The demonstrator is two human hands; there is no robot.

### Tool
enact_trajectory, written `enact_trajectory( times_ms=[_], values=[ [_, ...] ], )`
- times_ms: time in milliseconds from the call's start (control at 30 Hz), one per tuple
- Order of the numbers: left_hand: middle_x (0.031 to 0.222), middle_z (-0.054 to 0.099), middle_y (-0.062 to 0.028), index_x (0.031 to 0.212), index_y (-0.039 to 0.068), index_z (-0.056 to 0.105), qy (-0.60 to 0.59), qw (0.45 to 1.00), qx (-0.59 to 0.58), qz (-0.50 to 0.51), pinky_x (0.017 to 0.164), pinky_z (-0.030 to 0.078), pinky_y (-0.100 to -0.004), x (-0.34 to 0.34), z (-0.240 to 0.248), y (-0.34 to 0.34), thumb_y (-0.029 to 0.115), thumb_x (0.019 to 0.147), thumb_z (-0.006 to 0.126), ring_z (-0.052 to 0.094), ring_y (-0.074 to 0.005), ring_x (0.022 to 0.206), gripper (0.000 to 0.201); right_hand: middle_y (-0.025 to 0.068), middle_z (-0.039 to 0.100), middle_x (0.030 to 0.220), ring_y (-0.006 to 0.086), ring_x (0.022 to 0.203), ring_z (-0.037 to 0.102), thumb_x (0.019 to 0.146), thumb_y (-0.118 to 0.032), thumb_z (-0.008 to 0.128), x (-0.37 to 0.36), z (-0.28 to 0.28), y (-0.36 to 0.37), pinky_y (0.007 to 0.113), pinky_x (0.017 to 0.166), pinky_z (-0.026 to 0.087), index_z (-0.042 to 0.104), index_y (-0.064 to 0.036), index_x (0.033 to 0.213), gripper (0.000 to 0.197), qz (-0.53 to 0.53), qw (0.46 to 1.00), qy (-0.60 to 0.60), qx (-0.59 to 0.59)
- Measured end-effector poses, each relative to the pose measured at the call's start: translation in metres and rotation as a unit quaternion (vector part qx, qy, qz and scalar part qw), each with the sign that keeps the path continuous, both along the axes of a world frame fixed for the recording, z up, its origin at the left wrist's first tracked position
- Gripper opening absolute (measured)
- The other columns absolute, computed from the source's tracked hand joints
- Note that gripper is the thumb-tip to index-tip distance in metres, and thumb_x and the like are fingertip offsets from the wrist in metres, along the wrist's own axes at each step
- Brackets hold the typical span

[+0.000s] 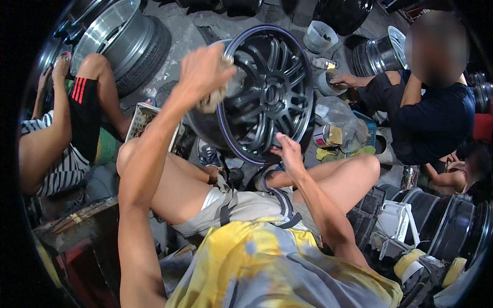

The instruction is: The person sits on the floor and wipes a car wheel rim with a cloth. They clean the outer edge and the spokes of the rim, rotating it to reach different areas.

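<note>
A black multi-spoke wheel rim [273, 95] with a purplish edge stands tilted in front of my knees. My left hand [203, 72] is raised at its left edge, closed around a crumpled beige rag [211, 101]. Low on the rim, my right hand [290, 153] grips the lower edge near the spokes, thumb on the face. Its other fingers are partly hidden. Behind the black rim, another round rim [204, 121] shows at the left, mostly covered by it and by the rag.
A white tub [320, 37], a paint can [327, 135] and a clear plastic bag [349, 120] lie to the right. A seated person [436, 110] reaches into a small bucket [328, 83]. At left are a crate [142, 119], a tyred wheel [146, 56] and another person [61, 128].
</note>
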State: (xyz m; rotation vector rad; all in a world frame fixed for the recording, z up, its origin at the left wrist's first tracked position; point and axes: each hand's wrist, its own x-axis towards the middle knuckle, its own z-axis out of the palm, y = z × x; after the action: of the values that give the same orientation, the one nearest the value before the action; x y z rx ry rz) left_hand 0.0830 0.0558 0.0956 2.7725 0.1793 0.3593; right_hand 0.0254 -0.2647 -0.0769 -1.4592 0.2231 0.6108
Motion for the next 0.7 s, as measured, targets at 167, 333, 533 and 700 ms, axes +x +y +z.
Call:
enact_trajectory(
  times_ms=[167, 333, 533, 700],
  values=[
    [0.082, 0.074, -0.0237, 0.089, 0.004, 0.073, -0.033, 0.987, 0.154, 0.020, 0.072, 0.059, -0.0503, 0.040, -0.007, 0.006, 0.028, 0.080, 0.077, 0.074, -0.0420, 0.079, 0.026, 0.0151, 0.074, 0.114, 0.0220, 0.093, 0.076, 0.112, -0.035, 0.054, -0.011, 0.042, 0.004, 0.032, 0.078, 0.062, 0.065, 0.0022, 0.131, 0.043, 0.197, 0.970, 0.049, 0.132],
    [0.079, 0.074, -0.0209, 0.087, 0.004, 0.075, -0.073, 0.984, 0.165, 0.011, 0.072, 0.060, -0.0475, 0.041, -0.024, 0.008, 0.020, 0.080, 0.075, 0.075, -0.0395, 0.077, 0.017, 0.0078, 0.073, 0.082, 0.0115, 0.067, 0.063, 0.112, -0.026, 0.053, 0.079, 0.081, -0.015, 0.029, 0.063, 0.051, 0.074, -0.0025, 0.126, 0.034, 0.122, 0.911, -0.321, -0.227],
    [0.079, 0.075, -0.0196, 0.075, 0.004, 0.076, -0.118, 0.978, 0.162, -0.063, 0.070, 0.060, -0.0442, 0.055, -0.009, -0.012, 0.014, 0.077, 0.075, 0.076, -0.0361, 0.076, 0.011, 0.0149, 0.059, 0.091, 0.0320, 0.083, 0.062, 0.101, -0.017, 0.067, 0.160, 0.083, 0.000, 0.041, 0.075, 0.050, 0.073, -0.0050, 0.128, 0.030, 0.156, 0.684, -0.619, -0.352],
    [0.077, 0.074, -0.0202, 0.073, 0.003, 0.077, -0.121, 0.973, 0.170, -0.096, 0.070, 0.060, -0.0430, 0.055, 0.002, -0.033, 0.013, 0.075, 0.076, 0.076, -0.0358, 0.074, 0.010, 0.0108, 0.057, 0.096, 0.0300, 0.093, 0.061, 0.097, -0.021, 0.070, 0.179, 0.065, -0.019, 0.043, 0.081, 0.050, 0.068, -0.0151, 0.137, 0.040, 0.280, 0.562, -0.653, -0.425]
  ],
)
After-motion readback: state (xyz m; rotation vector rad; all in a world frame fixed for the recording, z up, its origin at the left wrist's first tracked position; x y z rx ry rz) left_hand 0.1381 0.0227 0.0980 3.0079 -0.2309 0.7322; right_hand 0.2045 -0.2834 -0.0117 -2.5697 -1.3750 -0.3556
